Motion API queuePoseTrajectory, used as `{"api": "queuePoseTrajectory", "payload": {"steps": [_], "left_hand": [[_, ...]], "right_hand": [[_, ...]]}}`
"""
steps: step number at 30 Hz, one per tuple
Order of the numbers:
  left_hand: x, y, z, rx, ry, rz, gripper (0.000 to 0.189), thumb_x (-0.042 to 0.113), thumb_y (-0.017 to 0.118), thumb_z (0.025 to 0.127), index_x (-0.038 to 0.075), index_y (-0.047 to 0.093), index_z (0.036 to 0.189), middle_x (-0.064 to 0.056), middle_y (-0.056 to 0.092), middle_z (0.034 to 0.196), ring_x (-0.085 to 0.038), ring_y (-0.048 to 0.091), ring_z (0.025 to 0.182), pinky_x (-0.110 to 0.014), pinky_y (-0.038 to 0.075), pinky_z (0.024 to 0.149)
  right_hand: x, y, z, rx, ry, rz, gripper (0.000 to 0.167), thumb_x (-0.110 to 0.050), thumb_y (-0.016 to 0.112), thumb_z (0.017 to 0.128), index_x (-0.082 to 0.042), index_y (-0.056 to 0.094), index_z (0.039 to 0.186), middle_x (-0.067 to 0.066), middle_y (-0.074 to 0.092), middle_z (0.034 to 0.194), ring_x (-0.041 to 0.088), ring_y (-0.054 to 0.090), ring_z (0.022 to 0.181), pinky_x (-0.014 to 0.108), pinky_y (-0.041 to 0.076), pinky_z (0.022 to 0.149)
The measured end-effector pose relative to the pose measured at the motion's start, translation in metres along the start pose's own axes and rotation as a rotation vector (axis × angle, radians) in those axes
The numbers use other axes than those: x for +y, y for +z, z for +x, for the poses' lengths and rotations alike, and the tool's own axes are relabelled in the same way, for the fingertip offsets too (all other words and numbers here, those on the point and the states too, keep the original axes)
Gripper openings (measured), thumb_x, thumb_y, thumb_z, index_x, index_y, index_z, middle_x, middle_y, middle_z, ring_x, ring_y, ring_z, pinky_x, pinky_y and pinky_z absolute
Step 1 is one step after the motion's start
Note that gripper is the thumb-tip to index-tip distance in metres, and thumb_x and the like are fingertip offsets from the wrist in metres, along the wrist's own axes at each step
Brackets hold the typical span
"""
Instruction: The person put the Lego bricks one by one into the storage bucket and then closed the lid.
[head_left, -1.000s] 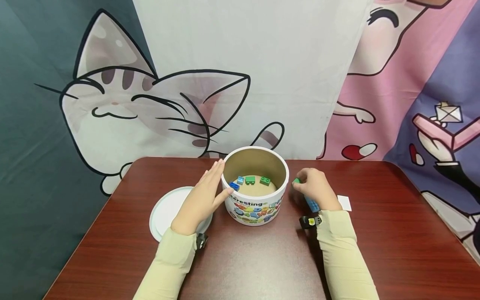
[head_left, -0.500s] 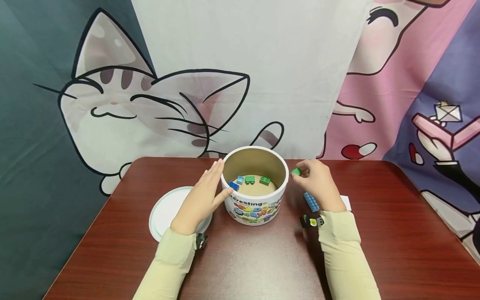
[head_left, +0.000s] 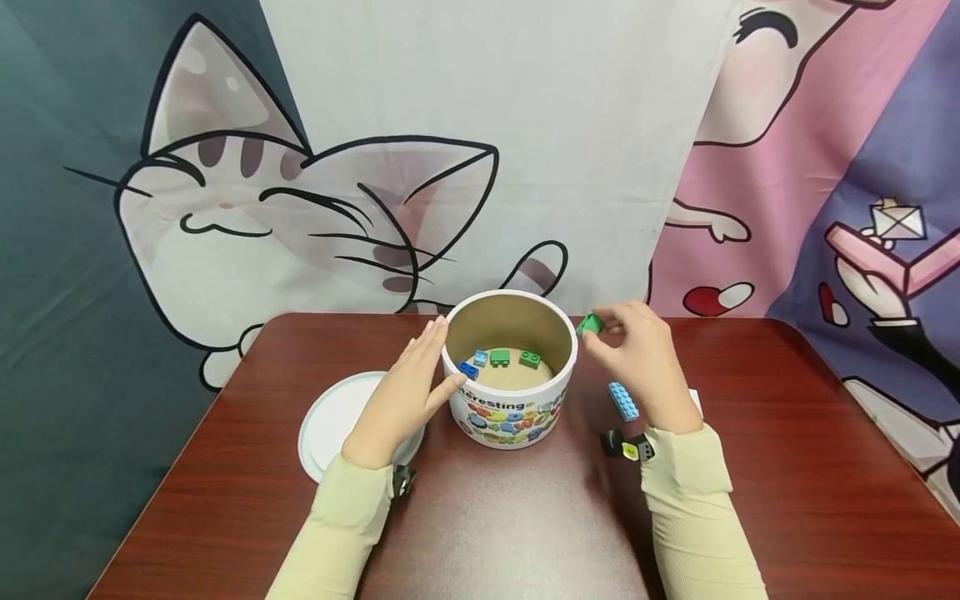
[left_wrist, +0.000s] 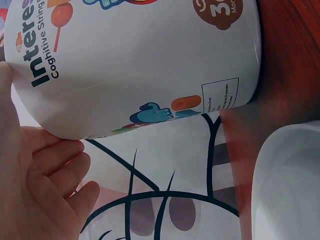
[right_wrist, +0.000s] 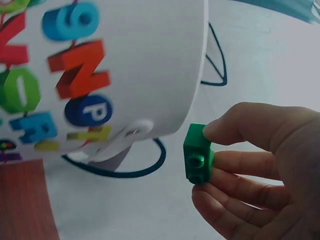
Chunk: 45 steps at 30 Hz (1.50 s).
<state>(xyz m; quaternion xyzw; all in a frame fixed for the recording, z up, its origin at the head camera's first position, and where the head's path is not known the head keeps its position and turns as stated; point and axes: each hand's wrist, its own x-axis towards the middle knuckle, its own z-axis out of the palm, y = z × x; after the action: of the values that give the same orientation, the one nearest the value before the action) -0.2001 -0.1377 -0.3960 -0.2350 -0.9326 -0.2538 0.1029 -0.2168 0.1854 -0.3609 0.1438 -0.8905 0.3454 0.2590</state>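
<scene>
A white printed bucket (head_left: 504, 423) stands at the table's far middle, its top uncovered. Inside it lie two green bricks (head_left: 500, 357), a light blue brick (head_left: 481, 358) and a darker blue brick (head_left: 468, 371). My left hand (head_left: 405, 392) rests against the bucket's left side, thumb and fingers extended; the left wrist view shows the fingers (left_wrist: 67, 167) touching its wall. Just right of the rim, my right hand (head_left: 637, 354) pinches a green brick (right_wrist: 197, 152) between thumb and fingers, above the table. A long light blue brick (head_left: 623, 402) lies on the table below that hand.
Left of the bucket, a round white lid (head_left: 330, 425) lies flat, partly behind my left hand. A white card (head_left: 696, 400) is mostly covered by my right wrist. Behind the dark red table (head_left: 510, 533) hangs a printed cloth (head_left: 600, 167).
My right hand has risen from the table beside the long blue brick with the green brick, reaching rim height at the bucket's right. The left hand stays in place.
</scene>
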Motion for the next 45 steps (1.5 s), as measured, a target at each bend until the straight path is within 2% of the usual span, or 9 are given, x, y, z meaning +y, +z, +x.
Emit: {"api": "queuePoseTrajectory", "payload": {"steps": [5,13,20,25,29,33,39,45], "left_hand": [[-0.001,0.001,0.001,0.008,0.004,-0.001,0.081,0.049,0.054,0.103,0.005,0.019,0.162,-0.009,0.02,0.168,-0.025,0.018,0.155,-0.045,0.017,0.125],[-0.001,0.0,0.001,0.01,0.008,-0.003,0.08,0.046,0.055,0.103,0.004,0.02,0.162,-0.009,0.02,0.168,-0.025,0.018,0.155,-0.045,0.017,0.125],[0.0,-0.002,0.001,0.004,0.009,-0.001,0.08,0.045,0.056,0.103,0.003,0.021,0.161,-0.01,0.021,0.167,-0.025,0.018,0.155,-0.046,0.017,0.125],[0.001,-0.002,0.0,0.006,0.01,0.007,0.08,0.046,0.056,0.103,0.003,0.02,0.161,-0.01,0.021,0.167,-0.025,0.018,0.155,-0.046,0.018,0.125],[0.001,-0.002,0.0,0.001,0.01,0.009,0.081,0.047,0.055,0.103,0.003,0.021,0.161,-0.011,0.021,0.167,-0.025,0.019,0.155,-0.046,0.018,0.125],[0.0,-0.001,0.0,-0.003,0.01,0.01,0.081,0.047,0.055,0.103,0.003,0.02,0.161,-0.011,0.021,0.167,-0.026,0.018,0.154,-0.047,0.017,0.125],[-0.001,0.0,0.0,-0.003,0.006,0.008,0.082,0.048,0.056,0.103,0.004,0.019,0.162,-0.009,0.02,0.168,-0.024,0.017,0.155,-0.046,0.018,0.125],[-0.001,0.0,0.0,0.01,0.017,0.007,0.082,0.048,0.056,0.103,0.004,0.02,0.161,-0.011,0.022,0.167,-0.026,0.019,0.154,-0.047,0.018,0.125]], "right_hand": [[-0.01,0.0,0.001,0.043,-0.01,0.012,0.023,-0.007,0.075,0.084,-0.001,0.075,0.106,0.011,0.065,0.095,0.026,0.065,0.09,0.043,0.056,0.083],[-0.021,0.014,0.002,0.046,-0.084,0.045,0.026,-0.005,0.079,0.084,0.003,0.074,0.108,0.015,0.066,0.099,0.029,0.067,0.092,0.043,0.056,0.083],[-0.036,0.033,0.001,-0.029,-0.12,0.073,0.034,-0.004,0.082,0.084,0.005,0.072,0.115,0.017,0.066,0.104,0.03,0.069,0.094,0.044,0.059,0.083],[-0.039,0.044,0.0,-0.061,-0.172,0.079,0.034,-0.001,0.083,0.082,0.006,0.071,0.114,0.017,0.066,0.103,0.031,0.071,0.091,0.045,0.06,0.084],[-0.039,0.049,0.0,-0.064,-0.161,0.091,0.036,0.002,0.081,0.082,0.006,0.071,0.116,0.018,0.066,0.106,0.032,0.071,0.093,0.046,0.059,0.086],[-0.04,0.05,-0.001,-0.048,-0.141,0.098,0.036,0.004,0.079,0.083,0.005,0.071,0.118,0.019,0.066,0.111,0.033,0.071,0.097,0.046,0.059,0.089],[-0.04,0.044,-0.002,-0.022,-0.158,0.077,0.024,0.001,0.075,0.087,0.0,0.073,0.111,0.015,0.067,0.108,0.031,0.07,0.097,0.046,0.058,0.087],[-0.033,0.031,0.002,0.058,-0.192,0.071,0.016,0.0,0.073,0.088,-0.001,0.075,0.104,0.013,0.068,0.101,0.029,0.063,0.086,0.041,0.053,0.076]]}}
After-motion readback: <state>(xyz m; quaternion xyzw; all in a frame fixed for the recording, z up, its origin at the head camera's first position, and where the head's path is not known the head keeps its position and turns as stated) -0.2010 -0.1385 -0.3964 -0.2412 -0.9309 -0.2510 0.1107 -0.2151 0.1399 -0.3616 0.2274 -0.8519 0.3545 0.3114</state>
